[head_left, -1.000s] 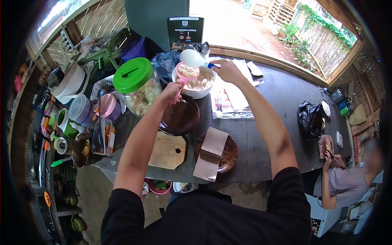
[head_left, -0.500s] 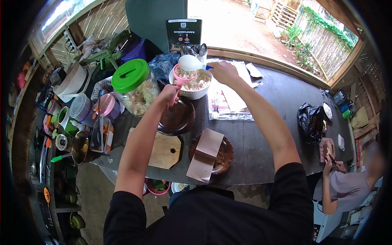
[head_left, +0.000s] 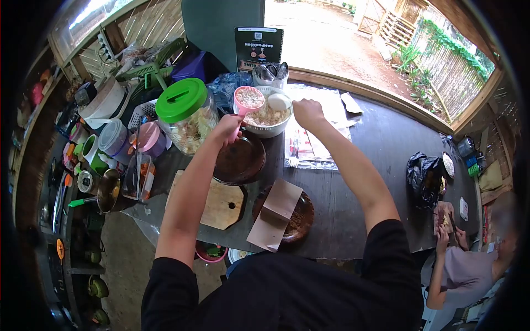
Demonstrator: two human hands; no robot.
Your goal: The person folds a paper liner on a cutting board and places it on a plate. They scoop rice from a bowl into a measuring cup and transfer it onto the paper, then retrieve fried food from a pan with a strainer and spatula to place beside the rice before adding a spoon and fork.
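My left hand (head_left: 227,130) grips the handle of a pink scoop (head_left: 242,111), whose round cup is filled with rice and sits over the left rim of a white bowl (head_left: 270,131). More rice (head_left: 266,116) lies inside that bowl. In my right hand (head_left: 308,115), fingers closed, is a spoon with a white head (head_left: 279,102); the head dips into the rice on the bowl's right side, and its handle is mostly hidden by the hand. A dark brown wooden plate (head_left: 240,160) is just below my left hand.
A green-lidded jar (head_left: 182,102) stands left of the bowl. Nearer me are a cutting board (head_left: 223,205) and a wooden plate (head_left: 301,220) with brown paper (head_left: 280,199) across it. Plastic-covered sheets (head_left: 309,149) and a fork lie right. Another person cuts food at far right.
The white spoon head has moved from above the pink scoop down into the bowl, to the right. My right hand has shifted slightly right and down. The scoop stays over the bowl's left side.
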